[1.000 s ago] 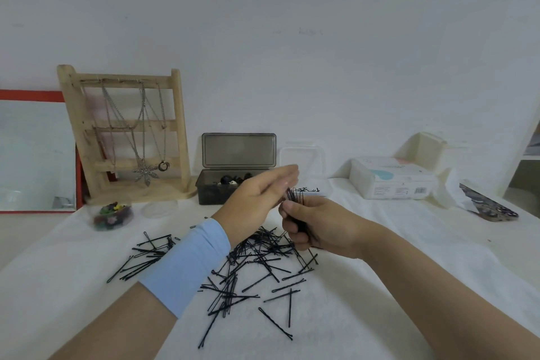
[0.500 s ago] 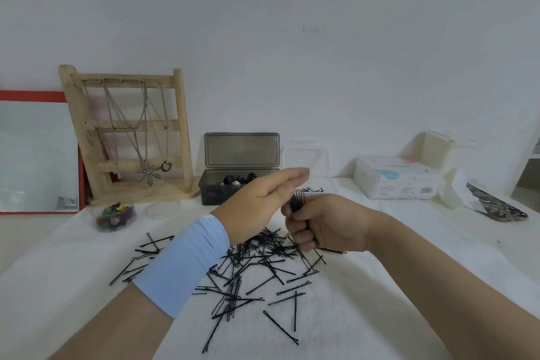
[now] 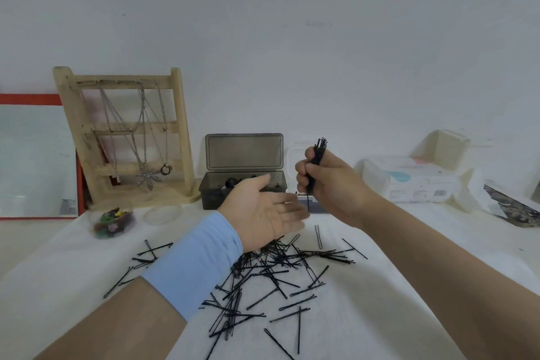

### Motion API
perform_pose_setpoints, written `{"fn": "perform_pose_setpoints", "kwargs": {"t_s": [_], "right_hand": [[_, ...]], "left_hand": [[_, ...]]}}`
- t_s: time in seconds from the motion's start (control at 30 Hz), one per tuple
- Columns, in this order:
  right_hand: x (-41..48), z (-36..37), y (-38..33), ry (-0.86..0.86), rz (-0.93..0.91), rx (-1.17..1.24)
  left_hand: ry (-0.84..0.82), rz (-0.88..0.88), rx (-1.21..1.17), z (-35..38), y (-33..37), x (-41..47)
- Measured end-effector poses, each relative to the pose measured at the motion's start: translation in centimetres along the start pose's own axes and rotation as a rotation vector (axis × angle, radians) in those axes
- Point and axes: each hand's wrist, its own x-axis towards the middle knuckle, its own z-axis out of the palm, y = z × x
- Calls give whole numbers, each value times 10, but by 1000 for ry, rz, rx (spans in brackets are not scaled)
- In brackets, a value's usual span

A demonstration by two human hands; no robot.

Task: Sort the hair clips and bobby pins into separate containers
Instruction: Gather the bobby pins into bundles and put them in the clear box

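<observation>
Several black bobby pins (image 3: 271, 275) lie scattered on the white cloth in front of me, with a smaller group (image 3: 146, 254) to the left. My right hand (image 3: 330, 184) grips an upright bundle of bobby pins (image 3: 318, 152), raised above the pile. My left hand (image 3: 268, 210), palm up with fingers straight, hovers just below and left of it, holding nothing. A dark box (image 3: 242, 184) with its lid up stands behind my hands, with dark items inside. A clear box (image 3: 295, 155) shows partly behind my right hand. A small clear tub of coloured hair clips (image 3: 112, 222) sits at the left.
A wooden jewellery stand (image 3: 125, 137) with necklaces stands at the back left beside a red-framed mirror (image 3: 35, 155). A clear round lid (image 3: 162, 215) lies near the tub. A white tissue pack (image 3: 415, 178) and a patterned object (image 3: 511, 207) lie at the right.
My right hand has lifted the pin bundle higher. My left hand has left the bundle, dropped lower and turned palm up.
</observation>
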Motion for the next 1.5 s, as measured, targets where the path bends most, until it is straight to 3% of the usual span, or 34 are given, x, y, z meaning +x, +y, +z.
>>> {"fn": "perform_pose_setpoints", "kwargs": {"t_s": [0.07, 0.27, 0.5, 0.63, 0.73, 0.83, 0.93, 1.03, 1.2, 1.33, 1.43, 1.5], "right_hand": [[6, -1, -3, 38, -28, 39], [14, -6, 4, 39, 2, -15], [20, -13, 13, -34, 55, -127], [39, -27, -7, 27, 86, -204], [62, -42, -20, 72, 113, -636], [78, -48, -15, -79, 172, -1117], [81, -49, -5, -323, 273, -1411], [79, -55, -10, -396, 309, -1424], [73, -72, -21, -285, 246, -1433], [57, -74, -11, -375, 257, -1532], [47, -74, -13, -297, 202, -1472], [38, -73, -21, -159, 143, -1350]], "left_hand": [[-7, -44, 24, 2, 1, 3], [-86, 38, -241, 5, 7, 17], [-54, 62, -244, 4, 13, 27], [85, 73, 220, 4, 24, 25], [267, 304, 542, 1, 40, 33], [387, 551, 809, -3, 52, 46], [366, 639, 1221, -13, 50, 60], [277, 625, 1623, -21, 40, 68], [121, 558, 1935, -20, 30, 78], [47, 449, 2268, -10, 21, 88], [38, 414, 2326, -7, 19, 93], [53, 514, 2235, -7, 19, 91]]}}
